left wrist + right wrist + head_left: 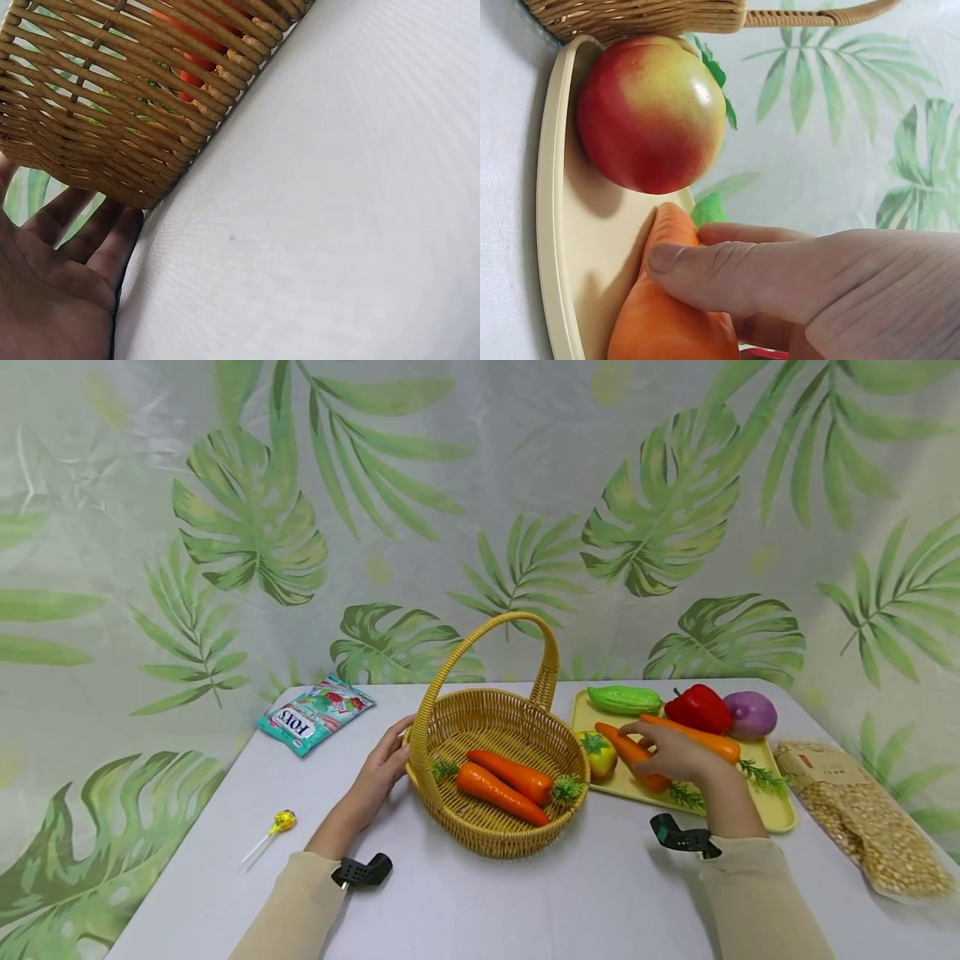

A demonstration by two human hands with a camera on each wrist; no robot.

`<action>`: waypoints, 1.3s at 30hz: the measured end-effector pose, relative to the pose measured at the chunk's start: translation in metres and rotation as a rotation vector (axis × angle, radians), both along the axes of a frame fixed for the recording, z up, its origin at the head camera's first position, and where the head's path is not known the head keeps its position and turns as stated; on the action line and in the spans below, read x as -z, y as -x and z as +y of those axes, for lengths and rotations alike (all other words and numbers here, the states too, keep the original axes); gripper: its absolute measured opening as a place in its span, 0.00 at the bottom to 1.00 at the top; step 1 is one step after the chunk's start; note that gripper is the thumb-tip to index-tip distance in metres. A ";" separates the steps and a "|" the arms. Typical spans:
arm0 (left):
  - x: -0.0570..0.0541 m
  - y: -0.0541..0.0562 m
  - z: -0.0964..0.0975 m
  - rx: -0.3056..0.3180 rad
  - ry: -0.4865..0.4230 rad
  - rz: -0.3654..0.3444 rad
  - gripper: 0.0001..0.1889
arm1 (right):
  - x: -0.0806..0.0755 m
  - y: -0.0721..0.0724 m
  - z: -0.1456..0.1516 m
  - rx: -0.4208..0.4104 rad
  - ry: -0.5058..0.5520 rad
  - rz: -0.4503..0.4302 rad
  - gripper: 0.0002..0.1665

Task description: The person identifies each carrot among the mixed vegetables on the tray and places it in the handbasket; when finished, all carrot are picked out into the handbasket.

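Note:
A round woven basket [495, 839] with a tall arched handle stands mid-table, holding two carrots [498, 793]. Against its left side rests my left hand [381, 774], its fingers extended along the outer weave, as the left wrist view also shows. On the yellow tray [780, 814] to the right, my right hand [678, 753] pinches a carrot [667, 322] between thumb and fingers. The thumb presses its upper side in the right wrist view. Beside that carrot sits a red-and-yellow fruit [652, 112] with green leaves. A second carrot [712, 742] lies just behind the hand.
A green vegetable [624, 699], a red bell pepper [701, 708] and a purple vegetable [752, 714] occupy the tray's back. Right of it lies a clear bag [870, 827] of pale kernels. A teal candy bag [315, 714] and a yellow lollipop [283, 822] are at left.

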State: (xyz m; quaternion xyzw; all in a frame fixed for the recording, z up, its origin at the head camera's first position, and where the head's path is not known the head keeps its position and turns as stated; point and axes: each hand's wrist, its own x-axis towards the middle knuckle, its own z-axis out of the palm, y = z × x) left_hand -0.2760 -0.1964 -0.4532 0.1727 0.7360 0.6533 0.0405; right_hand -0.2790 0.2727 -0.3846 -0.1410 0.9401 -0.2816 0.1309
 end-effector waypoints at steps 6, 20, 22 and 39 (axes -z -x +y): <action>0.001 0.000 0.001 0.002 -0.003 0.019 0.25 | 0.001 0.000 0.000 0.027 0.000 -0.014 0.38; 0.000 0.000 0.001 -0.003 0.001 0.016 0.26 | -0.016 -0.002 -0.007 0.087 -0.003 0.070 0.38; 0.001 0.000 0.001 -0.003 0.000 0.014 0.26 | -0.019 -0.003 -0.008 0.078 -0.013 0.096 0.38; 0.002 0.001 0.001 -0.012 0.007 -0.001 0.25 | -0.055 -0.024 -0.023 -0.003 -0.009 0.214 0.36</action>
